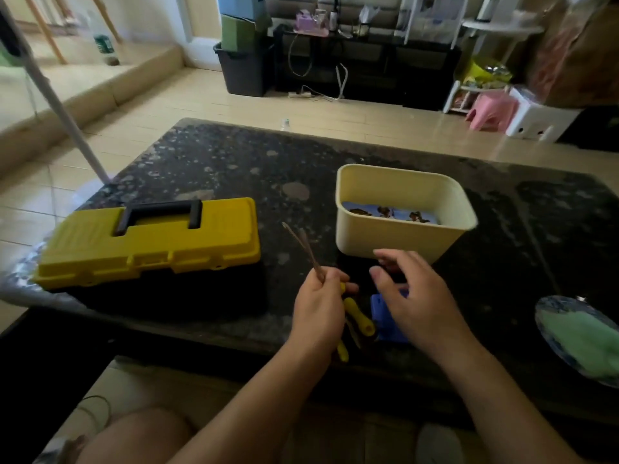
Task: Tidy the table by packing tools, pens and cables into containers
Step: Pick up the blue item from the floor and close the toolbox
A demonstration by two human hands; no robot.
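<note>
My left hand [320, 308] grips two screwdrivers [303, 247] by their yellow handles, the thin metal shafts pointing up and to the left. Another yellow-handled tool [358, 316] lies on the dark table just right of that hand. My right hand [410, 296] hovers with loosely spread fingers over a blue object [385, 319], most of which it hides. A closed yellow toolbox [150, 242] with a black handle sits at the left. A cream plastic bin [402, 226] with a picture card inside stands behind my right hand.
The dark speckled table [234, 162] stretches away past the toolbox and bin. A plate with a green cloth [582, 339] sits at the right edge. A white pole [60, 102] leans at the far left corner. My knee shows below the front edge.
</note>
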